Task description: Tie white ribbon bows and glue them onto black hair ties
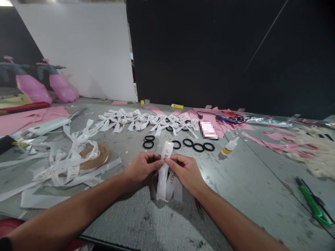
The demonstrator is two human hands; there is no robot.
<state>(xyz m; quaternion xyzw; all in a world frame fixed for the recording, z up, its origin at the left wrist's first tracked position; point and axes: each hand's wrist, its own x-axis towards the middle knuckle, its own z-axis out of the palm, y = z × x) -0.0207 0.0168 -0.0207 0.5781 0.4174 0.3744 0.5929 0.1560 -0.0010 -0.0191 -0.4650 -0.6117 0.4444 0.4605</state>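
Observation:
A white printed ribbon strip (165,174) is folded into loops and held upright over the grey table (248,188). My left hand (142,166) pinches it from the left at mid-height. My right hand (184,171) pinches it from the right, fingers closed on the same fold. The ribbon's loose ends hang down toward the table below both hands. Just beyond my hands lie several black rings (198,146), and behind them a row of finished white ribbon bows (146,121).
A tangle of loose white ribbon on a cardboard spool (78,161) lies at left. A small glue bottle (230,146) stands right of the rings. Green snips (312,202) lie at far right. Pink paper scraps (274,144) and a blue tool (227,120) sit at the back.

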